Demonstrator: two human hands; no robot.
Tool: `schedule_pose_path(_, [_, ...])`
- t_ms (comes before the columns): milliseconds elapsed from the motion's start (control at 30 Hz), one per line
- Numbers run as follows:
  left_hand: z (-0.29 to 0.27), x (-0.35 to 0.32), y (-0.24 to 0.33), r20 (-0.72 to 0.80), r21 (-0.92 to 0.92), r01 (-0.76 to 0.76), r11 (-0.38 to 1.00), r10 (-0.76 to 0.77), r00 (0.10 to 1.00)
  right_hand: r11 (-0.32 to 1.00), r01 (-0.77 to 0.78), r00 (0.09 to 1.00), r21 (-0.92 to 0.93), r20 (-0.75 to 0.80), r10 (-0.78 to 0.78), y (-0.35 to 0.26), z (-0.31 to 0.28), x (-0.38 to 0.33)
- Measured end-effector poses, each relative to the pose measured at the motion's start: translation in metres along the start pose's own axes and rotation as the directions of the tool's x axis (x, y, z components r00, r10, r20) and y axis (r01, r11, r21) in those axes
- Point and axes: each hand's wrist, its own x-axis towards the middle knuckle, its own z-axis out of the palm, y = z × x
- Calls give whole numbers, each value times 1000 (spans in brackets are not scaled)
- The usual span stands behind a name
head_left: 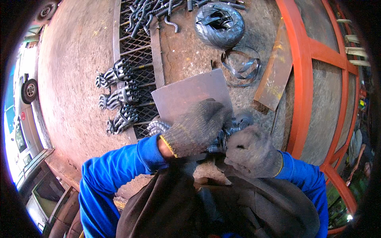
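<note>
My left hand (197, 127), in a dark grey knit glove with a yellow cuff edge, curls over a bundle of short metal rods with ribbed, curved ends (158, 127). Most of that bundle lies hidden beneath the glove. Close on its right, my right hand (253, 154), gloved alike, is closed and slightly blurred near the bundle's dark shiny end; what its fingers grip is hidden. Just beyond both hands lies a flat square metal plate (186, 95).
Three bundles of similar rods (119, 95) rest at left over a metal grating (137, 47). A heap of loose rods (147, 16), a coil of black strapping (219, 25) and a loose strap loop (242, 73) lie farther off. An orange metal frame (303, 79) stands right.
</note>
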Motion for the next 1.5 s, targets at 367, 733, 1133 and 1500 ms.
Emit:
schedule_pose_path(367, [-1, 10, 9, -17, 131, -120, 984, 123, 992, 994, 54, 995, -92, -80, -62, 4, 16, -6])
schedule_pose_path(733, [-10, 4, 20, 11, -251, 189, 949, -193, 981, 964, 35, 997, -263, -53, -51, 1, 8, -17])
schedule_pose_path(1133, [-43, 3, 18, -68, -98, 245, 965, -252, 965, 955, -6, 999, -298, -36, -5, 1, 5, -19])
schedule_pose_path(1500, [-20, -10, 27, -34, -292, 308, 906, -331, 943, 974, -5, 1000, -225, -24, 0, 0, 2, -15])
